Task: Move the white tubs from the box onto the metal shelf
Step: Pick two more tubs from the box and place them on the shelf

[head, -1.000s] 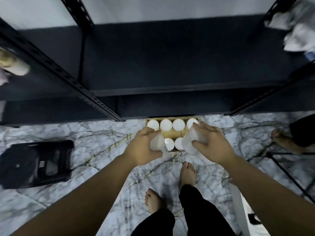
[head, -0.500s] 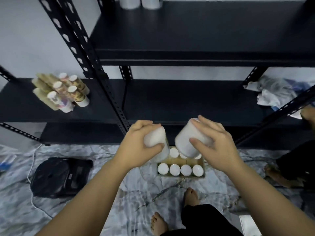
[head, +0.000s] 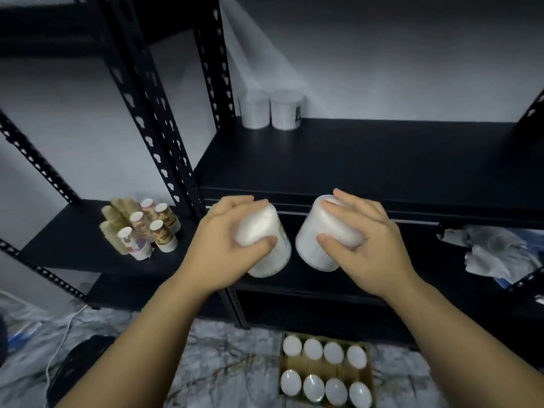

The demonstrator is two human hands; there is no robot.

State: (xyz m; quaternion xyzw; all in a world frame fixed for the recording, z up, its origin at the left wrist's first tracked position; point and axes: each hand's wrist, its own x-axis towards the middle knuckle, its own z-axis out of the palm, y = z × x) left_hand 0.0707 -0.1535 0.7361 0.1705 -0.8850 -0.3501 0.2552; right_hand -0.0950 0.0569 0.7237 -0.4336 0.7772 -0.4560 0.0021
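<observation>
Seen from the head camera, the left hand (head: 226,245) is gripping one white tub (head: 266,242) and the right hand (head: 363,245) is gripping a second tub (head: 322,245), both tilted with lids toward the person, just below the front edge of the metal shelf (head: 368,160). Up and behind that edge, two tubs (head: 269,110) are standing at the back left, leaving bare board beside them, while eight more are waiting in the box (head: 325,369) on the floor below the shelf; nothing is blocking the lift, judging by the open front.
</observation>
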